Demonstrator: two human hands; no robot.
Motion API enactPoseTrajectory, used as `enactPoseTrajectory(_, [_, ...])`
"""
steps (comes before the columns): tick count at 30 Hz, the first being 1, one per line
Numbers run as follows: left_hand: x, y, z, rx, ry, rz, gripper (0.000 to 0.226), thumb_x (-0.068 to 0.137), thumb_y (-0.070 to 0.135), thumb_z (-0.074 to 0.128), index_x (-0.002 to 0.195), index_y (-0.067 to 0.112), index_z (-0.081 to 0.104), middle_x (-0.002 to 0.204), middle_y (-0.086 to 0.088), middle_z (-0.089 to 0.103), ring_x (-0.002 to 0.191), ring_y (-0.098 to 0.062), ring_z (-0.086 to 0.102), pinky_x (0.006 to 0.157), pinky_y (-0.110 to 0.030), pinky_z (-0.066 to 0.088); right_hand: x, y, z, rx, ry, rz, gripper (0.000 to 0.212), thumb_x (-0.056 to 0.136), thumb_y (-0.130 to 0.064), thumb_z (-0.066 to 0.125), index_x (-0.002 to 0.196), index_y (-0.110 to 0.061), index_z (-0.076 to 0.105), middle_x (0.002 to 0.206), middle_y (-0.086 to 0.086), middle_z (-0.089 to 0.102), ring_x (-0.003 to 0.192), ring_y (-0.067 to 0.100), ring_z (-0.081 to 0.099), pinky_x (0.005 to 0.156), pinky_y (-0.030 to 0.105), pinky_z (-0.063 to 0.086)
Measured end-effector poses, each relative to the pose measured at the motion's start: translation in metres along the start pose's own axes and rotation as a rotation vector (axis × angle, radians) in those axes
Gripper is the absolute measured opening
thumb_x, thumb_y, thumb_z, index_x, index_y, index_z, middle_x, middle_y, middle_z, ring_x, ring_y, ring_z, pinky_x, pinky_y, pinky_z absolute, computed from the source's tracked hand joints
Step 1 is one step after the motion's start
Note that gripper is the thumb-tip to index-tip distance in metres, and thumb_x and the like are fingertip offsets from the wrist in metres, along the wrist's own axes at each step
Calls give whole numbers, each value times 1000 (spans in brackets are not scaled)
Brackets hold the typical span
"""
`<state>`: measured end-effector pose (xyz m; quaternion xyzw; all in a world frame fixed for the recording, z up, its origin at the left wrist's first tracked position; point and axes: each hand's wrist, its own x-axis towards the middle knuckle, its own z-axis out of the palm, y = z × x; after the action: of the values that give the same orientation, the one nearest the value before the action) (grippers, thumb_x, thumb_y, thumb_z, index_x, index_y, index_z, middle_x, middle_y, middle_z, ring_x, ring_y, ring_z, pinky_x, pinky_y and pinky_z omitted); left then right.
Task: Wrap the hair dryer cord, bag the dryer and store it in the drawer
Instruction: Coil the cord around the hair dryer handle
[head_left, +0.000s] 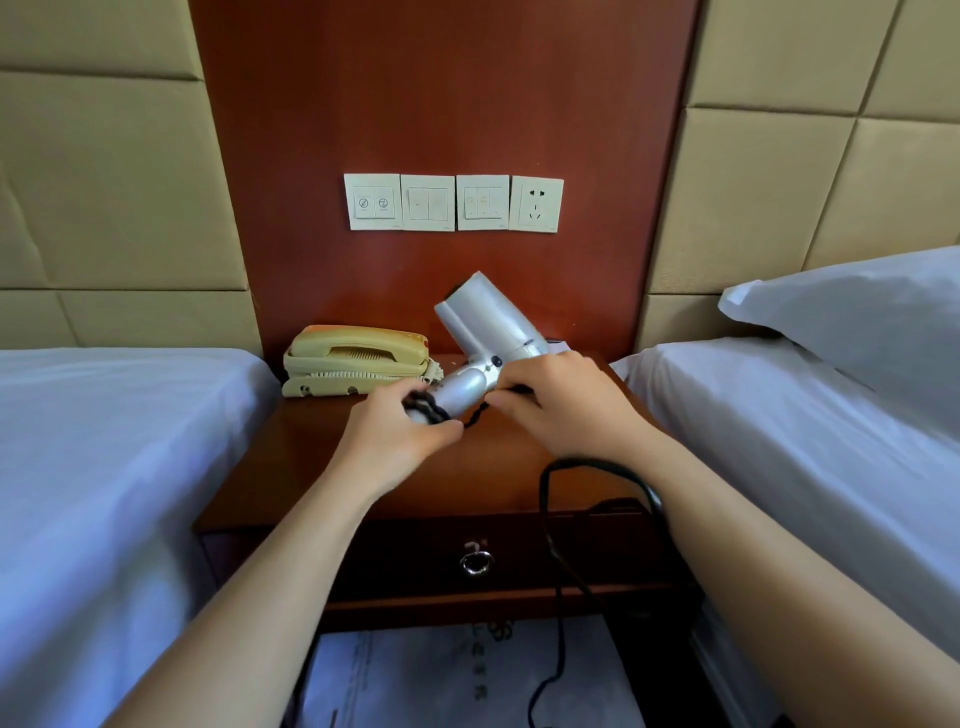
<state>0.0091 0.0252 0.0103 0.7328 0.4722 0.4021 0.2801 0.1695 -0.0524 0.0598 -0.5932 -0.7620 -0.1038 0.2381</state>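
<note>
Dryer: hair dryer held just above the nightstand top, near its back, beside the telephone.
Long axis: handle slopes down-left from the barrel, butt in the left hand.
Left hand: curled round the handle end, over the first cord turns.
Right hand: right hand pinches the cord just beside the handle.
Slack: hangs across the nightstand's drawer front.
Judgement: winding barely begun; the right hand is nearer the slack and feeds the next turn.

Handle butt of the silver plastic hair dryer: hidden under our left hand. The black power cord runs off the near edge; we cannot see its end. Markings on the cream wall switch plates: too small for us to read. Text on the pale printed sheet below the dark wooden nightstand: blurred.
</note>
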Motion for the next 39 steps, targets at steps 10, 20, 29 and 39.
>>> enactPoseTrajectory(10, [-14,15,14,334,-59,4,59,59,76,53,77,21,63,75,0,66,75,-20,63,67,-40,55,4,-6,4,367,-22,-2,33,92,-19,56,65,-1,56,49,-6,38,47,4,42,47,18,30])
enactPoseTrajectory(20, [-11,11,2,437,4,84,53,72,69,54,63,17,50,60,0,53,59,-22,54,49,-30,34,-3,26,-4,1095,-572,305,37,98,-32,39,66,-16,42,47,-9,22,40,5,14,39,19,10])
enactPoseTrajectory(29, [-1,0,-11,388,47,50,52,77,61,56,56,15,44,55,-1,47,55,-26,49,50,-31,31,-14,47,-12,1179,-627,285,26,90,-30,47,75,-9,49,48,-9,27,36,1,20,32,11,19])
enactPoseTrajectory(39, [5,1,1,425,-35,48,50,79,59,53,63,12,55,56,0,51,50,-20,48,49,-27,32,-9,68,-9,748,-236,471,43,90,-37,56,57,-13,42,48,-3,29,41,9,23,38,14,23])
